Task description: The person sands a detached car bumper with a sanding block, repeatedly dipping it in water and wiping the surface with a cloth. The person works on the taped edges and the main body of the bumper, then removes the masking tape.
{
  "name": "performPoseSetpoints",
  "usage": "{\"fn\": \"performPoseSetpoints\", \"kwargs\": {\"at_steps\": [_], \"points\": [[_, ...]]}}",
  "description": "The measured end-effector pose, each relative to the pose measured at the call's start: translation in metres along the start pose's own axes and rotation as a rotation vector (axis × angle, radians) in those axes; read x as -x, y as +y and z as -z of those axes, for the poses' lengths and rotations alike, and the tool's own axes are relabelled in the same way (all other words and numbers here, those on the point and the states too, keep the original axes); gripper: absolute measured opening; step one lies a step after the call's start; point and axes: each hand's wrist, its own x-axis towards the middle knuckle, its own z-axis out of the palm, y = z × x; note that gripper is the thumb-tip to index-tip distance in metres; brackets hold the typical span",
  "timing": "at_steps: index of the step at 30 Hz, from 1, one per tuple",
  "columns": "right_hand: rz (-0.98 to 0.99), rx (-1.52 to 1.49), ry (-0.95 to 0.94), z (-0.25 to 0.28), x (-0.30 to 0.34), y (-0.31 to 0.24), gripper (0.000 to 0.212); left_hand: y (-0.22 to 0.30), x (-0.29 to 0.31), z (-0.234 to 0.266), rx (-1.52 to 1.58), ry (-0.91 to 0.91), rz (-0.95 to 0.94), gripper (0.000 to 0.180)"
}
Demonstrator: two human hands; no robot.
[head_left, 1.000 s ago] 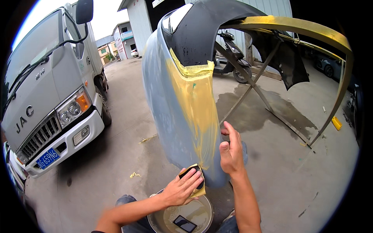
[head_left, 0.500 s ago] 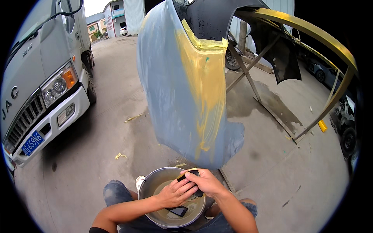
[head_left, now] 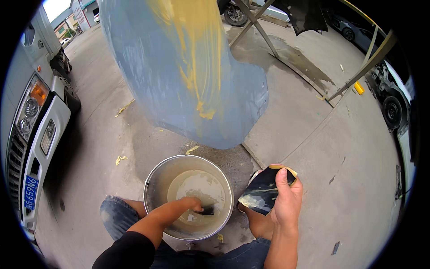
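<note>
My left hand reaches down into a metal bucket of murky water. Its fingers, partly hidden, close on the end of a small dark rectangular block at the water. To the right of the bucket, my right hand holds up a black sheet of sandpaper, thumb on its front. The sheet is wet and smeared with pale slurry, and a yellow-brown edge shows along its top. Beyond the bucket hangs a grey-blue car body panel with yellow filler streaked down it.
A yellow metal stand with crossed legs is at the upper right. On the left is a light-coloured truck. Scraps of yellow tape lie on the concrete floor. A partly stripped car stands at the far right.
My hands have parted: the left has gone down into the bucket to the dark block, while the right has moved right with the sandpaper. The view has tilted down.
</note>
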Motion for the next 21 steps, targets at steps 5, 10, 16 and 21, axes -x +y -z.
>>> {"fn": "performPoseSetpoints", "kwargs": {"at_steps": [5, 10, 16, 21], "points": [[-0.111, -0.178, 0.109, 0.012, 0.008, 0.016, 0.022, -0.016, -0.025, -0.042, -0.069, -0.156, 0.050, 0.075], [-0.358, -0.272, 0.091, -0.006, 0.001, 0.021, 0.029, -0.019, -0.002, -0.027, -0.216, -0.275, -0.011, 0.064], [-0.654, -0.607, -0.262, -0.021, -0.011, 0.055, 0.034, 0.002, 0.141, 0.060, 0.088, -0.202, -0.158, 0.052], [-0.815, -0.497, -0.143, -0.035, -0.017, 0.103, 0.029, 0.030, 0.318, 0.125, 0.695, 0.100, -0.459, 0.038]]}}
